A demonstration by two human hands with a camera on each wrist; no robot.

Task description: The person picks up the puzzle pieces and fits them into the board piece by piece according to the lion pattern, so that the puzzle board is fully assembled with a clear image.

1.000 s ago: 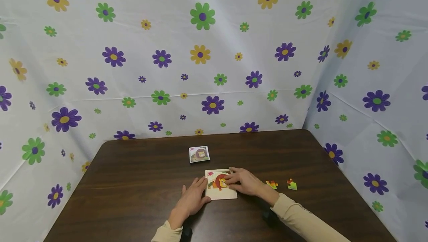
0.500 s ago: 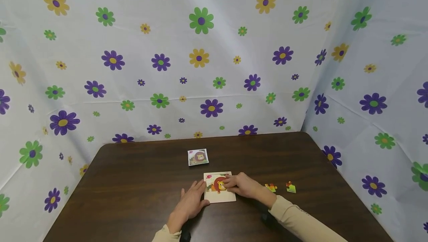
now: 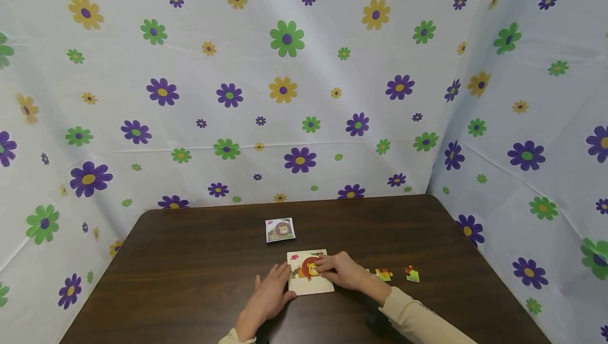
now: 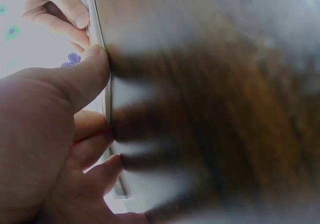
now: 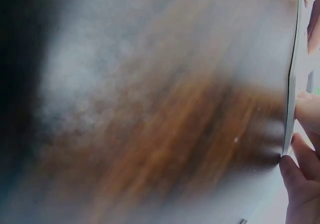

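A wooden jigsaw board (image 3: pixel 311 287) with a lion picture lies on the table in the head view. Its lower strip is bare pale wood. My left hand (image 3: pixel 268 294) lies along the board's left side, fingers extended to its edge and thumb at the near-left corner. In the left wrist view, the thumb (image 4: pixel 90 79) touches the board's thin edge. My right hand (image 3: pixel 345 271) reaches over the board's right side, its fingertips pressing on the lion picture beside the lion's face. That hand hides part of the right side of the picture.
Two loose puzzle pieces, a nearer one (image 3: pixel 383 274) and a farther one (image 3: pixel 412 274), lie right of the board. Another peeks out beside the right hand. A lion picture card (image 3: pixel 280 230) lies behind the board on the dark wooden table (image 3: pixel 199 259). Flowered cloth (image 3: pixel 247 69) hangs behind.
The right hand's fingers have drawn closer together and slightly toward me on the lion picture. The left hand stays at the board's edge. The head view has tilted up a little.
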